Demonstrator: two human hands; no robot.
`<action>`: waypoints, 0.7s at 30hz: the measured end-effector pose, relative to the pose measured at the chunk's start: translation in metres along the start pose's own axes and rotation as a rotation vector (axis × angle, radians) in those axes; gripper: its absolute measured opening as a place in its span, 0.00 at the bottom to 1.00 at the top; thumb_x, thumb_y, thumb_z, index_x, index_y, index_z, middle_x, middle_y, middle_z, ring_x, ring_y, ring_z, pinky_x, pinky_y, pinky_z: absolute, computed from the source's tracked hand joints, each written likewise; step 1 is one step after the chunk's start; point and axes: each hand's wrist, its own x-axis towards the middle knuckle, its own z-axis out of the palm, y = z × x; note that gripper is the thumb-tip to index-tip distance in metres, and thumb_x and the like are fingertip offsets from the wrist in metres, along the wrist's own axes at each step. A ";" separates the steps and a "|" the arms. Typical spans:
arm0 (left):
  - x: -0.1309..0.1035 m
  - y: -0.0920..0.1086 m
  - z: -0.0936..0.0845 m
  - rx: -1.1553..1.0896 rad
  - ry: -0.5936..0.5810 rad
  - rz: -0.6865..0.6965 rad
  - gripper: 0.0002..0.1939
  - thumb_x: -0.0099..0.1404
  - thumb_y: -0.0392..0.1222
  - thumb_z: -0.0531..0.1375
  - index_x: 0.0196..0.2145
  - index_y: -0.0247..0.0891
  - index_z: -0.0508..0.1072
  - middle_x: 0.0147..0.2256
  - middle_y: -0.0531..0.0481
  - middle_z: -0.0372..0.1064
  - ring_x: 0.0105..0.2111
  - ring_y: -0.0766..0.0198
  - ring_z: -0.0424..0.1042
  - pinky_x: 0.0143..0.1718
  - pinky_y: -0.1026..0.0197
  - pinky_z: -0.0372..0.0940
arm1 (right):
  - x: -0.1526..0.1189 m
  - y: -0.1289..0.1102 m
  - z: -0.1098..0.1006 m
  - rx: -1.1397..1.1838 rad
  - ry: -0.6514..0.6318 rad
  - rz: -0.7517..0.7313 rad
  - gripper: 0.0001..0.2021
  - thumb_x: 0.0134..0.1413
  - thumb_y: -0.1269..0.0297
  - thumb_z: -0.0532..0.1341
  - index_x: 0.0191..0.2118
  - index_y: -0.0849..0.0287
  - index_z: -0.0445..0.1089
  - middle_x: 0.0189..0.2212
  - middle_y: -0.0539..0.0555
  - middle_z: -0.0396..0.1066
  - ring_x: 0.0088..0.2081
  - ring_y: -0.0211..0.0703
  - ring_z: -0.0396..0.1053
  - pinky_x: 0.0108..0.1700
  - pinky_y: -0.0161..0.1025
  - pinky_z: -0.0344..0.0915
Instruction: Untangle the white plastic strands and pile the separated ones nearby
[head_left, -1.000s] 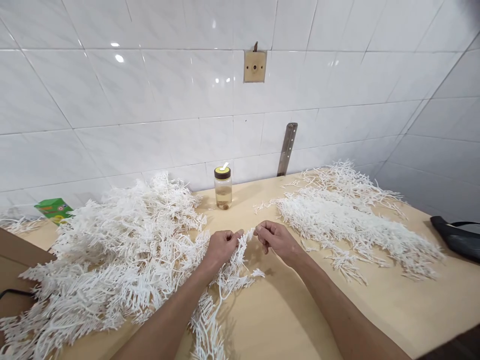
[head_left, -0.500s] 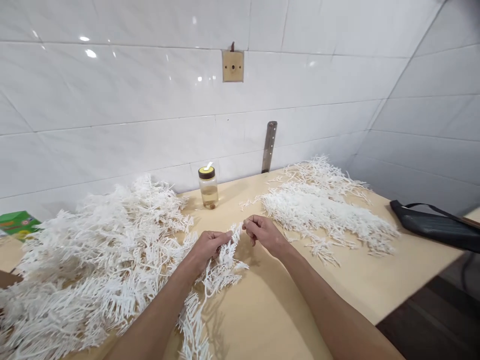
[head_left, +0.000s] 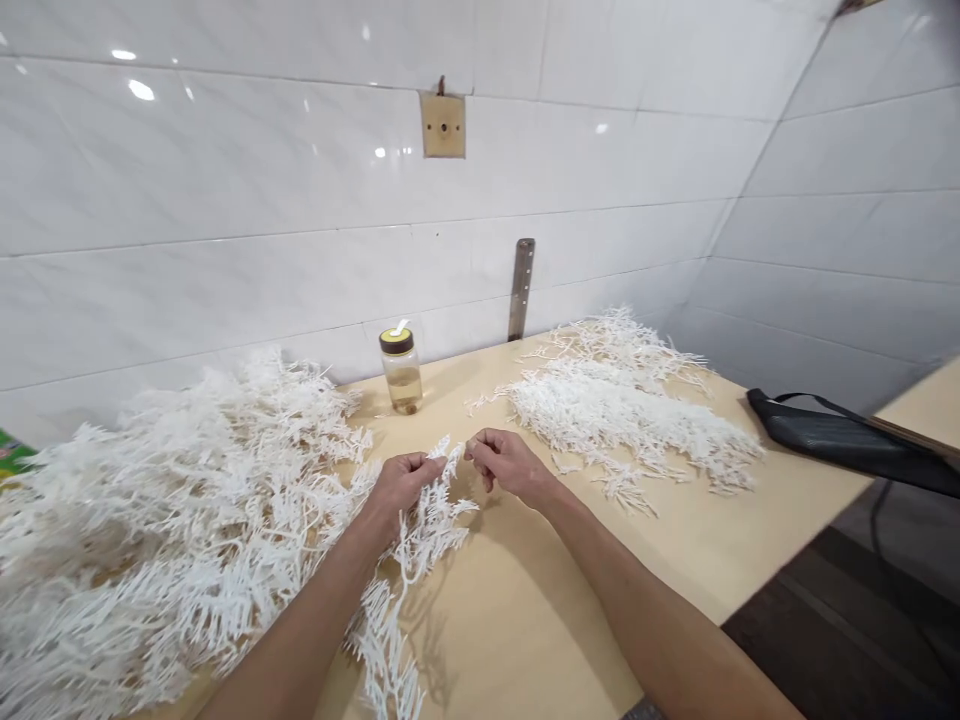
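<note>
My left hand (head_left: 405, 488) is closed round a white branching plastic sprig (head_left: 437, 520), thumb on top, over the middle of the table. Its fine fronds hang down from the grip towards the table. Just to the right, my right hand (head_left: 504, 462) pinches at the sprig's upper tip with thumb and forefinger; whether a small piece is between them I cannot make out. A large tangled heap of white sprigs (head_left: 202, 500) spreads beside my left arm. Beyond my right hand lies a flatter pile of white pieces (head_left: 622, 410).
A jar of yellowish liquid (head_left: 403, 375) with a dark-rimmed yellow lid stands near the tiled wall. A perforated metal strip (head_left: 520, 290) leans on that wall. On the right edge of the wooden table (head_left: 540, 620) rests a black case (head_left: 817, 435). A green packet (head_left: 13, 458) shows far left.
The view has turned slightly right, so everything sits further left. Both hands keep nearly the same pose at the sprig, whose tip now looks more spread.
</note>
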 end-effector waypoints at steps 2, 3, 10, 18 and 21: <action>0.000 -0.003 0.000 0.025 0.015 0.038 0.26 0.46 0.62 0.69 0.22 0.35 0.68 0.18 0.54 0.63 0.16 0.70 0.60 0.18 0.66 0.52 | -0.001 0.001 0.001 -0.010 -0.006 0.002 0.19 0.56 0.46 0.60 0.30 0.59 0.68 0.19 0.45 0.62 0.18 0.32 0.61 0.21 0.32 0.61; 0.000 -0.004 0.000 0.036 0.016 0.050 0.26 0.47 0.62 0.68 0.23 0.35 0.69 0.18 0.54 0.63 0.17 0.70 0.59 0.18 0.66 0.52 | -0.001 0.002 0.001 -0.011 -0.012 0.006 0.19 0.56 0.46 0.60 0.31 0.59 0.68 0.19 0.45 0.62 0.18 0.33 0.61 0.21 0.32 0.62; -0.004 -0.001 0.004 0.020 0.036 0.071 0.24 0.48 0.60 0.68 0.25 0.35 0.70 0.20 0.55 0.62 0.18 0.72 0.56 0.20 0.66 0.50 | -0.003 -0.002 0.002 -0.004 -0.024 0.037 0.20 0.55 0.44 0.60 0.32 0.60 0.69 0.19 0.46 0.62 0.19 0.33 0.60 0.21 0.32 0.62; -0.002 -0.003 0.003 0.093 0.020 0.106 0.23 0.49 0.60 0.67 0.24 0.35 0.70 0.19 0.55 0.60 0.19 0.72 0.56 0.20 0.66 0.50 | -0.001 0.003 0.001 0.006 -0.015 0.055 0.22 0.54 0.42 0.61 0.36 0.60 0.70 0.21 0.47 0.64 0.19 0.33 0.61 0.20 0.33 0.62; -0.001 -0.004 0.002 0.100 -0.003 0.075 0.24 0.50 0.60 0.67 0.24 0.35 0.70 0.18 0.55 0.60 0.18 0.71 0.56 0.20 0.66 0.50 | 0.000 0.005 0.000 -0.020 -0.007 0.058 0.22 0.54 0.42 0.61 0.39 0.59 0.71 0.22 0.47 0.65 0.18 0.33 0.62 0.21 0.33 0.62</action>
